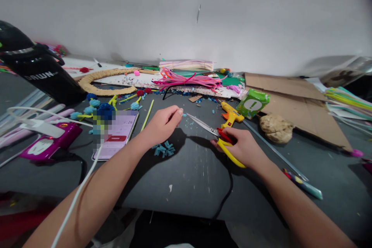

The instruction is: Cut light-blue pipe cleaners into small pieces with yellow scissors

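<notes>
A dark grey counter [188,178], marked with small white specks, is seen in front of a plain white wall [186,15]. At the left edge a black flask [37,69] is lying tilted, and a magenta device [48,143] is placed just below it, with a white cable [75,197] running across it toward the near edge. A phone [116,135] is laid beside this, next to some blue pom-poms [99,108], and a braided ring [101,81] is found behind them at the far edge.

Near the middle of the counter the left hand [162,124] is held with the fingers curled together and the thumb pressed to the forefinger; whether something is pinched there cannot be told. A small heap of blue cut pieces [164,149] lies just below it.

The scissors [209,128] are gripped firmly by the right hand [242,147] at the yellow handles, right of the middle, with the blades pointed at the left fingertips. A yellow glue gun [231,114] and a green packet [252,104] are placed just behind. Pink pipe cleaners [188,80] are piled at the far edge, and sheets of cardboard [296,100] are spread toward the right edge.
</notes>
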The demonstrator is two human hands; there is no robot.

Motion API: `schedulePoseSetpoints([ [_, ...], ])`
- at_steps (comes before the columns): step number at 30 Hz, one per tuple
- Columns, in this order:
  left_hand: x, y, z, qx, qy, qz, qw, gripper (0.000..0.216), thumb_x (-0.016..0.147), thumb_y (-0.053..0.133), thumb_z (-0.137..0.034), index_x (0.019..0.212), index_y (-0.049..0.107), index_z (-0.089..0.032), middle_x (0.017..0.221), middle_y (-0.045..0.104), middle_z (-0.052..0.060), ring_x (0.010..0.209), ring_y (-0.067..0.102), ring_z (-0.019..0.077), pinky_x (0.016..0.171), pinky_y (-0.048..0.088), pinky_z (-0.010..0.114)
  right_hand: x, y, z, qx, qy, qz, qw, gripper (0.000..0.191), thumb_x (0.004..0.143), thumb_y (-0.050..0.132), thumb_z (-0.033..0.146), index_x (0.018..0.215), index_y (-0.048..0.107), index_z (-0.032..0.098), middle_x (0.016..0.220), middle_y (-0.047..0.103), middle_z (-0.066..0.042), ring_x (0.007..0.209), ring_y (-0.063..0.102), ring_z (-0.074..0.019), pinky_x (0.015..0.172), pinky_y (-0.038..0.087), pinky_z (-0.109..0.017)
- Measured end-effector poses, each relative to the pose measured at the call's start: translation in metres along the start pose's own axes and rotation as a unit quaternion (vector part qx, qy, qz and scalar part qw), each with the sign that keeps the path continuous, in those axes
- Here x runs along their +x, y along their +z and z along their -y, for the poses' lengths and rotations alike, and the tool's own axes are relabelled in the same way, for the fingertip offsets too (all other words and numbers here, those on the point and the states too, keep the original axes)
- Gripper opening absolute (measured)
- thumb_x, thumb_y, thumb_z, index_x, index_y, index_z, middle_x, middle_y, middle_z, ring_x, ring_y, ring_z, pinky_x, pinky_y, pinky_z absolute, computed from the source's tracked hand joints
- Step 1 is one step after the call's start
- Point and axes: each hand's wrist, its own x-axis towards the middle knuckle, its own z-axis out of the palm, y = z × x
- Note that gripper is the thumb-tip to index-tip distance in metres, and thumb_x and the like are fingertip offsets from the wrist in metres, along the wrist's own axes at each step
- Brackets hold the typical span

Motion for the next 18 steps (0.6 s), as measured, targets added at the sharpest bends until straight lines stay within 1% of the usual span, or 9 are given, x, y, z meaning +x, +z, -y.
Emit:
schedulePoseSetpoints([
  [6,0.0,-0.0001,-0.0012,-0.008,0.004,0.003,1.0,0.038,0.101,0.036,-0.038,0.069,0.044,-0.018,0.063,0.045,-0.003,0.061,0.044,0.0117,0.061,0.034,0.026,0.0,0.0007,-0.0009,-0.007,0.006,0.0,1.0,0.037,0.076,0.065,0.049,0.064,0.044,0.02,0.058,0.042,0.004,0.057,0.034,-0.011,0.052,0.029,-0.024],
  [18,0.0,0.0011,0.0,0.001,0.005,0.003,1.0,0.039,0.101,0.035,-0.039,0.069,0.044,-0.018,0.062,0.046,-0.002,0.061,0.045,0.0127,0.061,0.034,0.026,0.0,0.0007,-0.0018,0.0,0.001,0.004,1.0,0.036,0.078,0.064,0.046,0.063,0.045,0.02,0.058,0.043,0.003,0.057,0.034,-0.0109,0.051,0.028,-0.025],
])
